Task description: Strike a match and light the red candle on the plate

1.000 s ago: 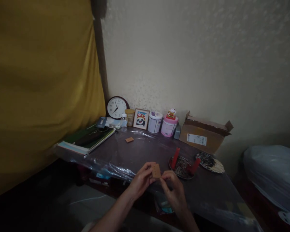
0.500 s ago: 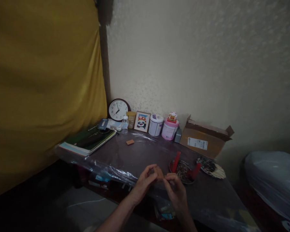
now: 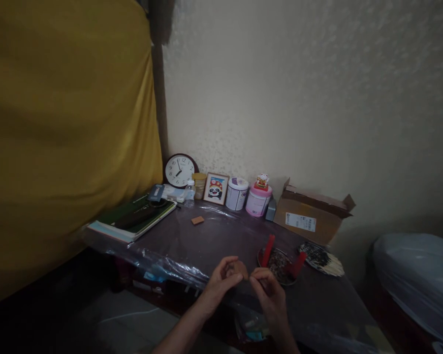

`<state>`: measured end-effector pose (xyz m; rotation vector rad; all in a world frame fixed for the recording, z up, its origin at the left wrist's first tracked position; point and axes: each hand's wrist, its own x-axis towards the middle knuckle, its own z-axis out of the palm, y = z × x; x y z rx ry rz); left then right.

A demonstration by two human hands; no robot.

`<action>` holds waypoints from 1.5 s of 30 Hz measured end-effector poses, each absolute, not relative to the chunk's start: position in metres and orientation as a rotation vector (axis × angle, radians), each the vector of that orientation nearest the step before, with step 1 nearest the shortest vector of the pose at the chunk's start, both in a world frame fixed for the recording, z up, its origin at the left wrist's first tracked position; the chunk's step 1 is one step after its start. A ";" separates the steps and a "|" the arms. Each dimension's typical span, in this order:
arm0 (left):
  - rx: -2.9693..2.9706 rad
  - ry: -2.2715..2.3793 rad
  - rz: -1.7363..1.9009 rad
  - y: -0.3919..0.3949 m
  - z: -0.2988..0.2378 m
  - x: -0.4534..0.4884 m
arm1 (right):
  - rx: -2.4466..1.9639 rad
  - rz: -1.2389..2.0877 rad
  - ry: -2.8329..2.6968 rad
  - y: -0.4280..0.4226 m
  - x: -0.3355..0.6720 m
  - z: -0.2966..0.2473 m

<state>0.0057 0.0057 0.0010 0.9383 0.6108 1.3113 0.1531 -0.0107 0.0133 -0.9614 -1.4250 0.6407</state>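
My left hand (image 3: pixel 223 276) is closed round a small flat brown piece (image 3: pixel 240 268), held just above the front of the table. Close to the piece's right edge, the fingertips of my right hand (image 3: pixel 270 291) are pinched together; whatever lies between them is too small to make out. Beyond my right hand stands a round dish (image 3: pixel 291 283) full of dark bits, with two upright red sticks (image 3: pixel 268 250) in it. A second, orange-brown flat piece (image 3: pixel 197 220) rests on the table farther back.
Plastic film covers the dark table (image 3: pixel 221 236). Along the wall stand a clock (image 3: pixel 180 170), a panda picture (image 3: pixel 216 189), a white tin (image 3: pixel 237 194) and a pink tin (image 3: pixel 258 201). An open carton (image 3: pixel 304 216), a plate of dark-ended sticks (image 3: pixel 322 258) and books (image 3: pixel 133 216) flank them.
The brown piece has turned in my left hand and shows less of its face. My right hand stays pinched beside it. The whole view has shifted slightly.
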 end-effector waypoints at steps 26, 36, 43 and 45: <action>0.887 0.544 1.235 0.003 0.003 0.011 | -1.211 0.491 -1.309 -0.008 0.165 0.010; 0.896 0.594 1.213 0.003 0.002 0.012 | -1.202 0.393 -1.441 -0.013 0.164 0.010; 0.897 0.607 1.212 0.006 -0.002 0.013 | -1.202 0.392 -1.446 -0.011 0.166 0.007; 0.903 0.603 1.205 0.006 -0.003 0.013 | -1.205 0.386 -1.450 -0.010 0.167 0.006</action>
